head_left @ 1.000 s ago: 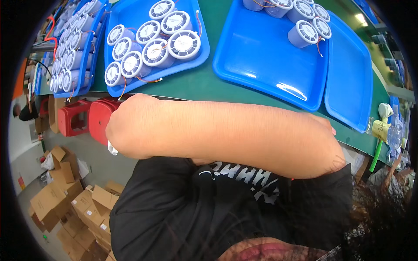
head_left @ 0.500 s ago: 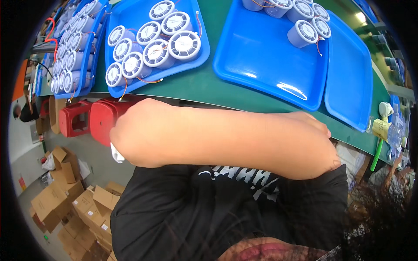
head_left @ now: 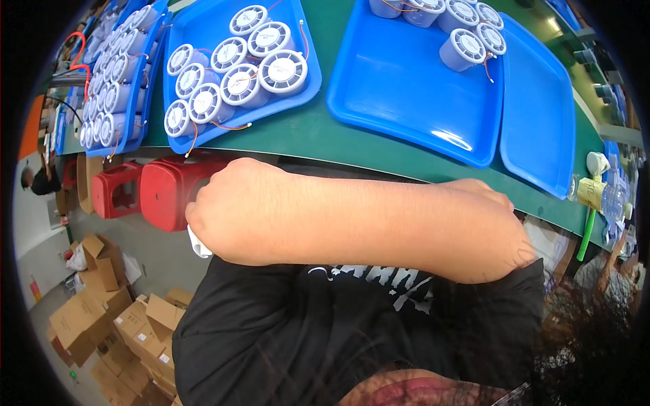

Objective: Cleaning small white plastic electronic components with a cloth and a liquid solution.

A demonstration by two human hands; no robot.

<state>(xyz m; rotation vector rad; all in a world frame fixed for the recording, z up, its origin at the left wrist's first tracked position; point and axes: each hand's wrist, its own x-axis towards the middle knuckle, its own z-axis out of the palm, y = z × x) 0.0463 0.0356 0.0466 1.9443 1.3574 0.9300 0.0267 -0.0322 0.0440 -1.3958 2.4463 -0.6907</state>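
entry: two bare hands, forearms crossed, in front of a green surface (head_left: 291, 139).

right hand (head_left: 229, 210): reaches across to the person's left; knuckles and back uppermost, fingers turned under and hidden, so whether they grasp cannot be told.

white piece (head_left: 199, 245): small, at the lower outer edge of the right hand, touching it (cloth or paper, cannot tell which).

left hand (head_left: 484, 193): at the person's right, mostly behind the right forearm (head_left: 365, 216); its fingers' grip cannot be told. nearest item, the wide blue tray (head_left: 399, 88), on the surface beyond it.

wide blue tray: pale cylinders (head_left: 463, 50) with thin wires, grouped at the far side; near part bare.

left blue tray (head_left: 271, 116): on the surface beyond the right hand; nine pale cylinders visible, ribbed round tops uppermost.

narrow blue tray (head_left: 538, 115): just beside the wide one, on its right.

red stool (head_left: 162, 193): on the floor, behind the right hand.
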